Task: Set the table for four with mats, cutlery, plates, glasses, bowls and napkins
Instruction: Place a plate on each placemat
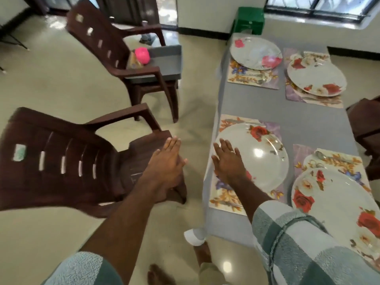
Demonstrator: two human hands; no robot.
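Both hands are flat and hold nothing, the left hand (pixel 167 159) over the brown chair (pixel 61 159) and the right hand (pixel 228 161) on the near plate (pixel 261 157), which sits on its mat (pixel 226 198) on the desk (pixel 308 124) and looks hard, smooth, slippery and easy to break, so I would lift it by its rim.

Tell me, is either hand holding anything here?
Nothing is held. The left hand hangs open above the brown chair; the right hand, fingers straight, is over the near plate.

To the right of both hands: 4 floral mats (pixel 226 199), each with 1 plate (pixel 261 155), so 4 plates. To their left: 2 brown chairs (pixel 61 161).
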